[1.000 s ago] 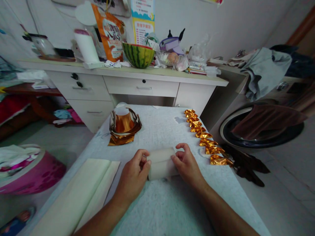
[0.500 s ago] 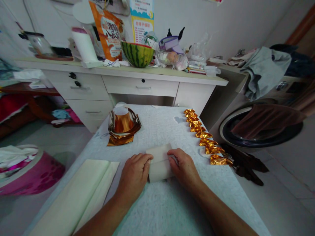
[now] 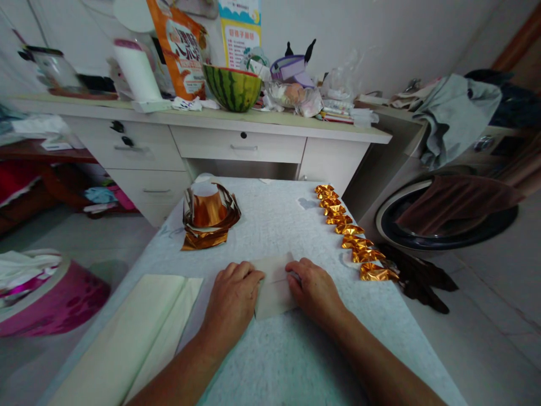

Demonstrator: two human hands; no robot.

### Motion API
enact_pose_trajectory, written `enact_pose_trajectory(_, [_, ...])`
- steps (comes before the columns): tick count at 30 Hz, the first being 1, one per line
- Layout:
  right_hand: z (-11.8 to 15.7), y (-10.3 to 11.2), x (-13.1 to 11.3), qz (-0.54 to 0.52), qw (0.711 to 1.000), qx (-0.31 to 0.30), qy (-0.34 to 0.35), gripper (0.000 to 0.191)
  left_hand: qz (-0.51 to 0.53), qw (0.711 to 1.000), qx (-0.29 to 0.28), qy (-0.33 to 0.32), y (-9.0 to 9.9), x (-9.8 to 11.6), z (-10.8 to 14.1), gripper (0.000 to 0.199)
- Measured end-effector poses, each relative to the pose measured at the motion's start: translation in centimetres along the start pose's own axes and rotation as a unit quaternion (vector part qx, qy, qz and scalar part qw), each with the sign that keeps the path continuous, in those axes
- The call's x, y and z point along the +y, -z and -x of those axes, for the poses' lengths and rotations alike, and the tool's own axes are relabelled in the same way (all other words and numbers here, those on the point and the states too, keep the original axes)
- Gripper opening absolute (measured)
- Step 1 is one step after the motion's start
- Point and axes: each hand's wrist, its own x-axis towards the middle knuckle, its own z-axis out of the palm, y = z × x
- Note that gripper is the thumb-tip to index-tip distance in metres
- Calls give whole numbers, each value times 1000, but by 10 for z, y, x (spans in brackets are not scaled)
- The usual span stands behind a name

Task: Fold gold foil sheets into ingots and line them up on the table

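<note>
Between my hands a small sheet of pale, off-white paper (image 3: 274,290) lies on the cloth-covered table (image 3: 270,361), with a crease across it. My left hand (image 3: 237,293) is closed on its left edge, thumb and fingertips together. On the right edge my right hand (image 3: 313,287) pinches the paper with thumb and forefinger. A folded stack of cream paper (image 3: 131,332) lies left of my left forearm. Beyond it stands a bundle of copper-gold foil sheets (image 3: 209,214). Down the table's right side runs a row of gold foil folded pieces (image 3: 349,230).
A white desk (image 3: 236,144) stands behind the table, bearing a watermelon-patterned bowl (image 3: 232,89), an orange snack bag (image 3: 180,53) and a paper roll (image 3: 137,70). At right is a washing machine (image 3: 386,211) with clothes on it. A pink bin (image 3: 71,299) stands on the left floor.
The paper between my hands now lies flatter on the table; before, it was raised and curved. Both hands stay at its edges. The view has shifted slightly.
</note>
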Motion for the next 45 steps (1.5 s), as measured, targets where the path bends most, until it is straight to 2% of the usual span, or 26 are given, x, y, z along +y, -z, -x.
enact_pose_trajectory(5, [1,4,-1,1,1000,-10,-3,24,44,997,-28,-54,-6,-2,-1,28])
enact_pose_trajectory(17, [4,9,4,-3,1000,-21,-3,27,38,997,-34,-55,-1,4,3,20])
enact_pose_trajectory(21, [6,19,9,-69,996,-61,14,31,40,997,-34,-49,1,6,2,19])
enact_pose_trajectory(27, [16,37,18,-148,975,-147,79,42,44,997,-42,-45,2,7,4,22])
enact_pose_trajectory(32, [15,30,17,-106,980,-116,119,39,50,997,-41,-46,1,5,4,21])
enact_pose_trajectory(38, [14,33,8,-32,989,-77,119,28,67,996,-40,-43,2,6,4,24])
enact_pose_trajectory(41, [14,36,6,-40,985,-67,152,32,64,996,-44,-39,1,6,4,22])
enact_pose_trajectory(45, [11,33,10,-71,976,-85,189,33,62,996,-45,-40,-1,4,5,22])
